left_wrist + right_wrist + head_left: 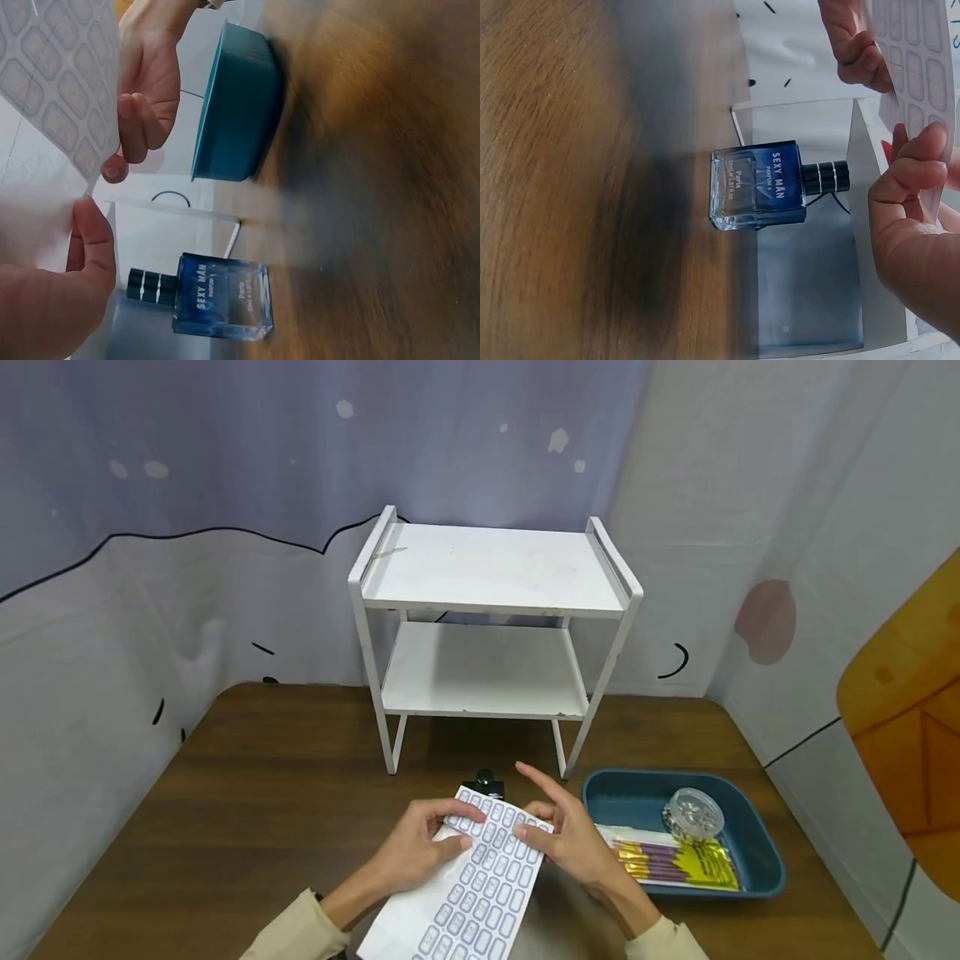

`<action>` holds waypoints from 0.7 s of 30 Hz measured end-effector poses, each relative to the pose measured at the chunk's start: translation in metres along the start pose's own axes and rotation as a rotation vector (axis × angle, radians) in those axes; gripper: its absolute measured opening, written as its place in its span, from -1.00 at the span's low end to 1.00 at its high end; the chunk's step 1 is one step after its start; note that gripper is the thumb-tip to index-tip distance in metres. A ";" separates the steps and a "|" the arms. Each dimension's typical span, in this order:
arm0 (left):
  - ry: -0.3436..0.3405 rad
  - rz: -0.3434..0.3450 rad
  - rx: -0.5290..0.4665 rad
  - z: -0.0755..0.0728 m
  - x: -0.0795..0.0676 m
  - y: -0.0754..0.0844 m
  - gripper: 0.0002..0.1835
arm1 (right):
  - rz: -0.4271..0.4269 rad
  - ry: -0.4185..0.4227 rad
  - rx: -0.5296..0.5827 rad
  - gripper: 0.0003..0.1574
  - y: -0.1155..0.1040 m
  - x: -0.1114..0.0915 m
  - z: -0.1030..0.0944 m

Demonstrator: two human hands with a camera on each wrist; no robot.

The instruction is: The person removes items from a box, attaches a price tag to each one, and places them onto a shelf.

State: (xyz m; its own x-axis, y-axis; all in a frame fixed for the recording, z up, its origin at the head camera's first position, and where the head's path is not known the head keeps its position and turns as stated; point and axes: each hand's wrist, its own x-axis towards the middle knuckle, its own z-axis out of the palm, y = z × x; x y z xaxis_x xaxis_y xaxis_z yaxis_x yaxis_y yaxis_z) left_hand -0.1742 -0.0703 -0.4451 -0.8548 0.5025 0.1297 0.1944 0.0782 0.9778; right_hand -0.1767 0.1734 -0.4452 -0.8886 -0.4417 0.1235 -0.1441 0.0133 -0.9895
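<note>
Both hands hold a sticker sheet [491, 889] printed with rows of blue-outlined rounded rectangles. At its upper left edge, my left hand [412, 852] pinches the sheet between thumb and fingers. My right hand [573, 843] grips the upper right edge, thumb on the printed face and index finger stretched out beyond it. A plain white layer of paper [401, 914] shows along the left side, partly under the printed sheet. Just beyond the sheet stands a blue glass perfume bottle [223, 296] with a black banded cap, upright on the table; in the head view the paper hides most of it.
A white two-tier rack [487, 702] stands at the back of the brown wooden table [202, 827]. To the right, a blue tray [630, 806] holds a round clear container [693, 814] and a yellow and purple packet [675, 864]. Printed curtains [225, 610] surround the table.
</note>
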 end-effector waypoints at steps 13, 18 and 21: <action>0.035 -0.033 -0.036 0.002 -0.001 0.001 -0.67 | -0.005 0.003 -0.024 -0.03 -0.003 -0.001 0.002; 0.068 -0.036 -0.016 0.003 -0.001 -0.001 -0.69 | -0.005 0.004 -0.033 -0.03 -0.003 -0.001 0.002; 0.090 -0.012 0.007 0.003 0.000 -0.003 -0.73 | -0.017 -0.009 -0.032 -0.03 -0.003 -0.001 0.003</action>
State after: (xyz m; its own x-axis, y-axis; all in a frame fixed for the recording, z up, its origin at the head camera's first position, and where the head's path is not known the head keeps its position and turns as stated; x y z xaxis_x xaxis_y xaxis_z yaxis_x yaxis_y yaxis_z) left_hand -0.1729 -0.0679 -0.4484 -0.8970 0.4217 0.1327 0.1870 0.0899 0.9782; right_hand -0.1741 0.1710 -0.4430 -0.8818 -0.4505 0.1392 -0.1729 0.0343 -0.9843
